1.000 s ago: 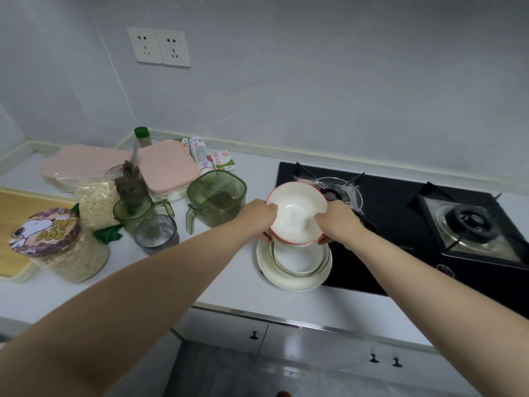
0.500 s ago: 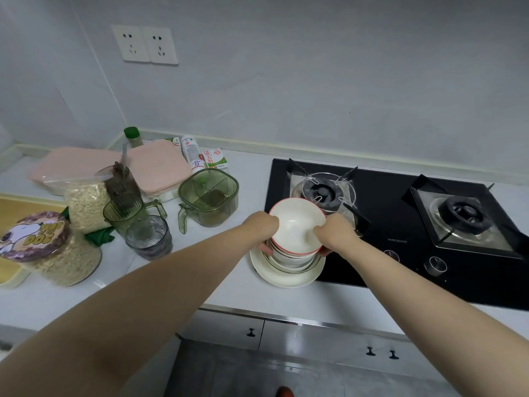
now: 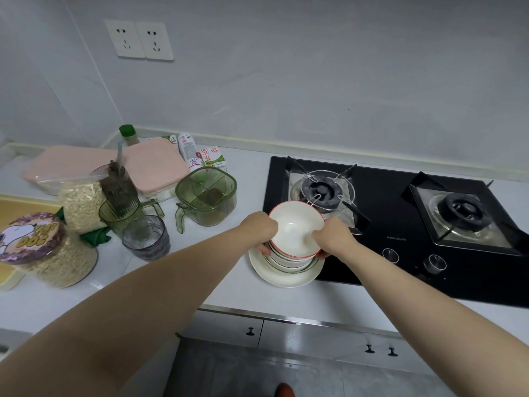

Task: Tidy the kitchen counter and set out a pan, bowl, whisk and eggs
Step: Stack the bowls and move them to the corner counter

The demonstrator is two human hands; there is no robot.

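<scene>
Red-rimmed bowl (image 3: pixel 294 229) is now lowered onto the stacked bowls (image 3: pixel 289 260).
Left hand (image 3: pixel 259 229) and right hand (image 3: pixel 332 239) grip its rim; stove (image 3: pixel 400 253) right, green container (image 3: pixel 207 196) left.

We cannot count bowls (image 3: pixel 287 260) nested under top bowl (image 3: pixel 294 229). Left edge cuts off yellow board (image 3: pixel 17 210). Print on carton (image 3: pixel 213 157) too small; we cannot read it.
</scene>
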